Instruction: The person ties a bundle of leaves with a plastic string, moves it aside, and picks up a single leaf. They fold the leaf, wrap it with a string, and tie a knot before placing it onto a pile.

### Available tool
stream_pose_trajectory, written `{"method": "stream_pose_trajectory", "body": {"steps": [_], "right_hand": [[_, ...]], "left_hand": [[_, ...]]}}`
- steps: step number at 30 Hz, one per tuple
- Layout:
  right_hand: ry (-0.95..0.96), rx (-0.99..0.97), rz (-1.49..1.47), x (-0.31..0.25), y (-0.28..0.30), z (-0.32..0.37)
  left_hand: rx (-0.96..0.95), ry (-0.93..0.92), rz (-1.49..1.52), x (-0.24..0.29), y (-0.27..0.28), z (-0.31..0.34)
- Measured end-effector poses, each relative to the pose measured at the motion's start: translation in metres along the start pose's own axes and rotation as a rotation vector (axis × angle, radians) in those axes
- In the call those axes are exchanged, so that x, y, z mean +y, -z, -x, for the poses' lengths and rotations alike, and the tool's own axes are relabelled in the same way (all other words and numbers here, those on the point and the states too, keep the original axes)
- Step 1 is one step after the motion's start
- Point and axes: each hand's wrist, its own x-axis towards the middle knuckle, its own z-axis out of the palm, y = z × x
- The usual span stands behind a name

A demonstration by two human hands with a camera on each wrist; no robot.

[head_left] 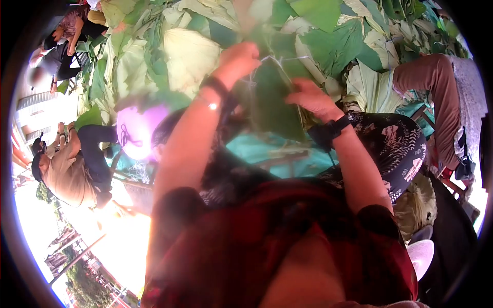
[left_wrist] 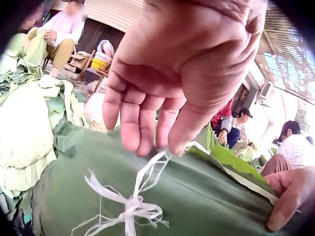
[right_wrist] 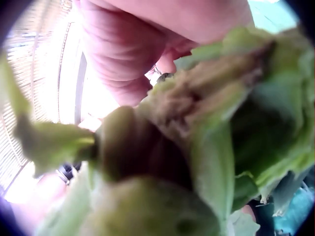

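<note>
A bundle of large green leaves lies across the person's lap, tied with white plastic string in a looped knot. Above it the left hand is bent down, and in the left wrist view its thumb and fingertips pinch the string. At the bundle's right end the right hand grips the leaf edge, thumb on the near side. Close up in the right wrist view are the rolled leaves' cut, browned ends, with the right hand just above; its fingertips are mostly hidden there.
Piled pale and green leaves spread in front. A seated person is at the left, and another person's bent leg is close at the right. A pink balloon-like object lies by the left arm. Teal sheeting shows below the bundle.
</note>
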Motion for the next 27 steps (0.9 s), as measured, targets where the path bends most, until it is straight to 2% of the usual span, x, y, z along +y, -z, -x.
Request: {"method": "stream_pose_trajectory", "body": {"steps": [3, 6, 10, 14, 17, 20, 22, 24, 26, 27], "right_hand": [[-0.021, -0.006, -0.064, 0.019, -0.006, -0.009], [-0.025, -0.016, -0.037, 0.014, -0.014, -0.01], [0.013, -0.05, -0.099, -0.02, -0.007, -0.01], [-0.044, 0.031, -0.095, -0.011, 0.028, -0.034], [-0.051, 0.37, 0.204, 0.044, 0.075, -0.048], [-0.033, 0.768, 0.955, 0.058, 0.097, -0.04], [0.151, 0.777, 0.857, 0.097, 0.117, -0.053], [0.208, 0.729, 0.802, 0.104, 0.116, -0.057], [0.137, 0.626, 0.794, 0.086, 0.097, -0.056], [0.135, 0.578, 0.902, 0.087, 0.091, -0.057]], "left_hand": [[0.061, -0.066, -0.11, -0.004, 0.013, 0.006], [0.269, -0.049, 0.037, -0.004, 0.031, 0.011], [0.556, -0.094, 0.129, -0.009, 0.047, 0.014], [0.553, -0.056, 0.252, 0.004, 0.056, 0.029], [0.642, -0.107, 0.249, 0.007, 0.053, 0.027], [0.665, -0.097, 0.266, 0.011, 0.058, 0.031], [0.675, -0.117, 0.25, 0.011, 0.057, 0.032], [0.673, -0.128, 0.252, 0.014, 0.059, 0.034], [0.659, -0.127, 0.276, 0.022, 0.058, 0.036], [0.683, -0.18, 0.239, 0.023, 0.054, 0.036]]}}
